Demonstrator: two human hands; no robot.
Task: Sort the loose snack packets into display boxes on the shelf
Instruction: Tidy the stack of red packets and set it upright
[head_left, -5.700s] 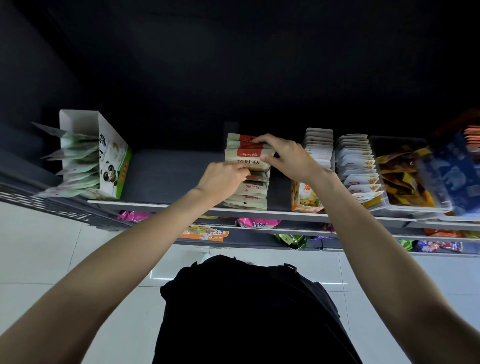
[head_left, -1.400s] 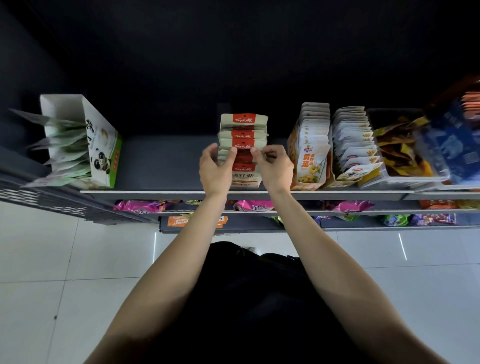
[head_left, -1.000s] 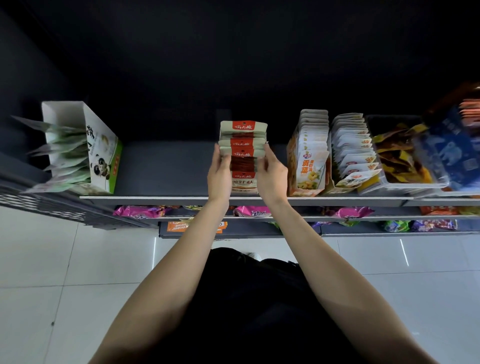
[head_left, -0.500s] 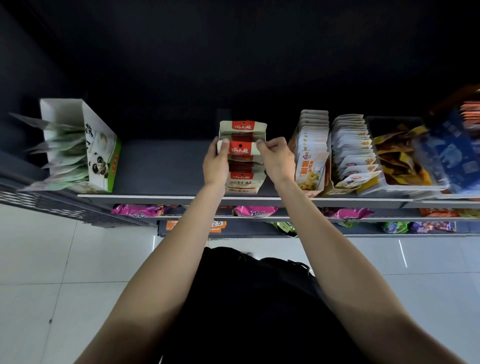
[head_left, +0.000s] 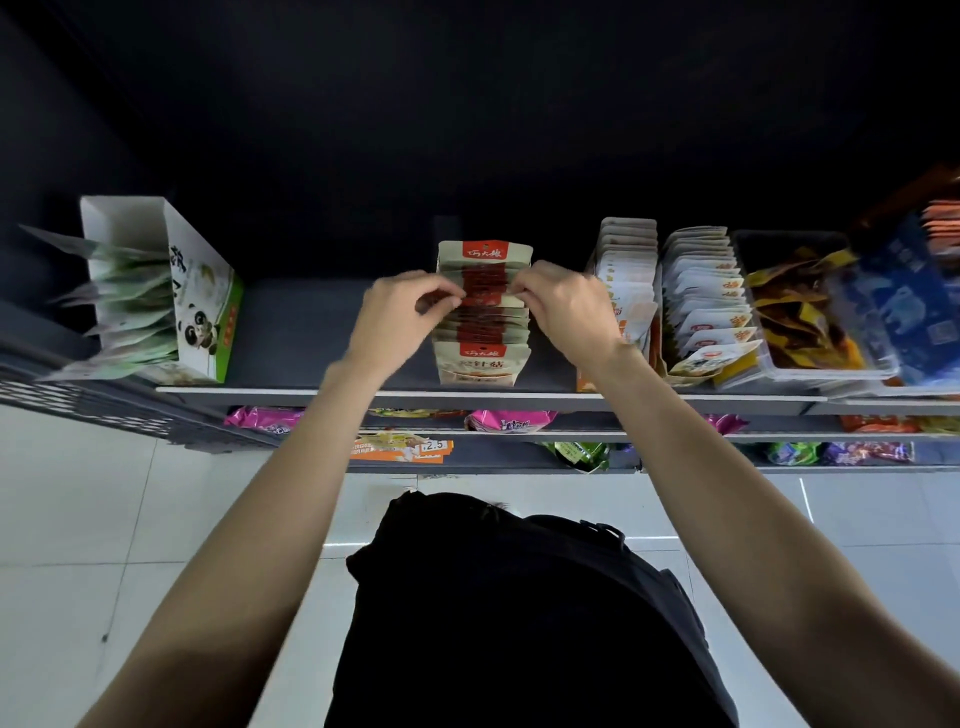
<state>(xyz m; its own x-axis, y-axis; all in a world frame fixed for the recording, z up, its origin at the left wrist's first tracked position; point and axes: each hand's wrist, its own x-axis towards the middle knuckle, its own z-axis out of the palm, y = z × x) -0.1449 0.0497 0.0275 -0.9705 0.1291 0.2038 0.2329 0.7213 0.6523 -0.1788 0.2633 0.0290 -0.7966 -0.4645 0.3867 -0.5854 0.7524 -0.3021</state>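
A row of beige snack packets with red labels stood upright on the dark shelf, at the centre of the frame, loose and not inside any box. The left hand had its fingers curled at the left edge of the row, pinching packets near the middle of it. The right hand did the same at the right edge, thumb and fingertips closed on the packet tops. The front packet leaned forward toward the shelf lip.

At the left of the frame stood a white display box with a panda print, holding pale green packets that fanned out to the left. Just right of the hands, two rows of white packets sat in open boxes, and beyond them a clear tray held yellow and brown wrappers. A blue packet lay at the far right edge. Lower shelves showed pink packets and an orange price tag. Below was white floor tile.
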